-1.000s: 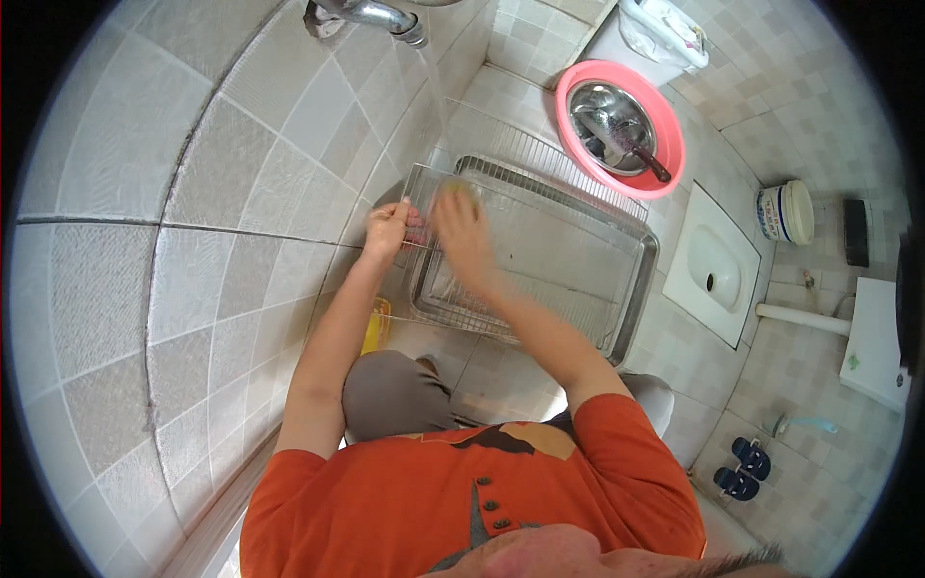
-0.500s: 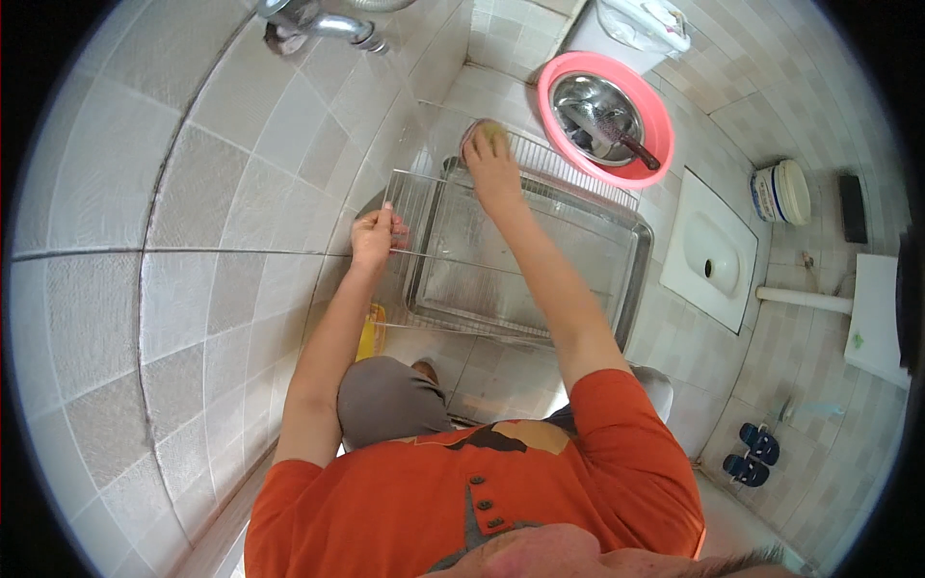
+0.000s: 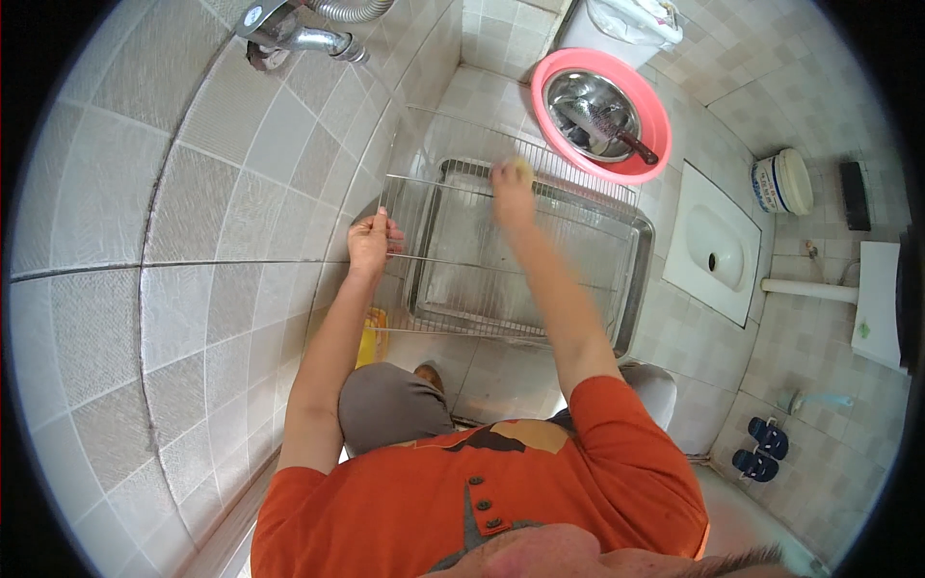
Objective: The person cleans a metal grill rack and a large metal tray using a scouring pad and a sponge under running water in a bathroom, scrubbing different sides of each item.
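My left hand [image 3: 369, 243] is closed around the left edge of a wide wire rack [image 3: 570, 179], thumb on top. The rack lies over a large rectangular metal tray [image 3: 636, 294] on the tiled floor. Through its thin bars the tray's bottom shows, looking wet. My right hand [image 3: 513, 200], slightly blurred, presses a yellowish sponge [image 3: 523, 170] against the bars near the rack's far side. The fingers mostly cover the sponge.
A wall tap [image 3: 328, 42] runs a thin stream at upper left. Behind the rack, a pink basin [image 3: 655, 114] holds a steel bowl [image 3: 568, 93] and a dark-handled utensil [image 3: 631, 143]. A squat toilet [image 3: 711, 236] lies to the right. Something yellow [image 3: 372, 339] stands by my left knee.
My right hand has moved the sponge rightward and slightly nearer along the rack. The left hand keeps its hold on the edge. The view has shifted a little.
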Demonstrator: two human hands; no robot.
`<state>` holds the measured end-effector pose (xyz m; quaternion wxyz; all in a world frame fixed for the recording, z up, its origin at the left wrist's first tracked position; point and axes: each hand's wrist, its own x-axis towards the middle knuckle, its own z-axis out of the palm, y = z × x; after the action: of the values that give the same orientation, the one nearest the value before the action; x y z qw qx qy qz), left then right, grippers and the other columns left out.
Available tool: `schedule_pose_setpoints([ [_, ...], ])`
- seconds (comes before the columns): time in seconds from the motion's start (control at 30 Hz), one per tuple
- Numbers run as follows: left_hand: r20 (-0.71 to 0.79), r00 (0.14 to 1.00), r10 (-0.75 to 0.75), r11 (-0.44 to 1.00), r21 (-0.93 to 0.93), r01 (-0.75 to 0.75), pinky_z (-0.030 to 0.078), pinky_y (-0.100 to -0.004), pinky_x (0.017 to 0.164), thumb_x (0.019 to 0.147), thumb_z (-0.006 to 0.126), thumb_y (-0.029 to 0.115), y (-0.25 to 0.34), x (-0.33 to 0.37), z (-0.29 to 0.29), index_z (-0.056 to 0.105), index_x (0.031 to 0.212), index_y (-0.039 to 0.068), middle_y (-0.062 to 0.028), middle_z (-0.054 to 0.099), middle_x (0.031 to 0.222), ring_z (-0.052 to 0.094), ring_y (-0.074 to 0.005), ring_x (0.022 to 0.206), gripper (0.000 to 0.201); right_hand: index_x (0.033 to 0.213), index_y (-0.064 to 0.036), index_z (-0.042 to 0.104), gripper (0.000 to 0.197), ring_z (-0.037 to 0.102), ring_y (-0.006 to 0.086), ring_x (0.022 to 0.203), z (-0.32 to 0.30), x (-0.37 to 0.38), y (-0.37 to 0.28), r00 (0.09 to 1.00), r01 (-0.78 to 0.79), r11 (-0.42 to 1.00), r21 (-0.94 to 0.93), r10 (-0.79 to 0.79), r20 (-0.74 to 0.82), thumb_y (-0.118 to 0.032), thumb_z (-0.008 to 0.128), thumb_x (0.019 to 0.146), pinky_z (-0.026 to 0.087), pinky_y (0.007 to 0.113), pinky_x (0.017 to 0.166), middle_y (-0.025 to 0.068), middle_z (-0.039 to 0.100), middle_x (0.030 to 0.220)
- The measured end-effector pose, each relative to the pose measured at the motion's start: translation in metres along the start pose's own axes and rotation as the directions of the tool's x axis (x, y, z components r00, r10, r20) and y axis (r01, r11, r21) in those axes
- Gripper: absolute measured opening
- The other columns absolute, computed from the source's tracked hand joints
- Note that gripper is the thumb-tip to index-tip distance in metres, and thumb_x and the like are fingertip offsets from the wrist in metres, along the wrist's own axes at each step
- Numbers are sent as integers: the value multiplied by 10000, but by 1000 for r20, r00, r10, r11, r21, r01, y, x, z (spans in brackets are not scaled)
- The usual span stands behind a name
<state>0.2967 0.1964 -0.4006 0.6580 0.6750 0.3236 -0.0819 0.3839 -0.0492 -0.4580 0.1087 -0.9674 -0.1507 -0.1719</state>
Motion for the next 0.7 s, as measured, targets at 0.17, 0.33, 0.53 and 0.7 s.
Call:
schedule_pose_setpoints([
  [0.17, -12, 1000, -27, 994, -106, 26, 424, -265, 393, 930, 517, 361, -16, 3, -11, 570, 773, 34, -70, 607, 632, 533, -137, 428, 367, 1099, -13, 540, 325, 544, 404, 976, -44, 2, -43, 967, -184, 973, 138, 154, 202, -34, 504, 777, 470, 449, 833, 186, 545, 1113],
  [0.33, 9, 999, 34, 998, -50, -33, 469, -283, 420, 930, 521, 358, -1, -6, 1, 561, 761, 16, -83, 598, 631, 553, -151, 462, 384, 1104, -31, 541, 332, 502, 330, 1089, -48, 98, -43, 993, -43, 957, 286, 11, 114, -51, 531, 773, 439, 470, 873, 141, 515, 1147],
  [0.53, 15, 999, 43, 993, -113, -41, 504, -297, 447, 939, 512, 329, -6, -9, -7, 557, 755, -4, -88, 586, 627, 578, -158, 507, 382, 1095, -54, 545, 324, 490, 303, 1092, -13, 48, -76, 933, 347, 925, 158, -357, 44, -58, 540, 771, 408, 460, 927, 117, 504, 1168],
  [0.7, -4, 996, 85, 995, -48, -85, 504, -297, 434, 941, 509, 307, 1, -17, 1, 553, 739, -12, -82, 570, 612, 580, -155, 510, 380, 1089, -41, 548, 327, 514, 327, 1066, -37, 91, -47, 950, -311, 865, 395, 281, 133, -41, 526, 762, 411, 426, 941, 140, 538, 1125],
])
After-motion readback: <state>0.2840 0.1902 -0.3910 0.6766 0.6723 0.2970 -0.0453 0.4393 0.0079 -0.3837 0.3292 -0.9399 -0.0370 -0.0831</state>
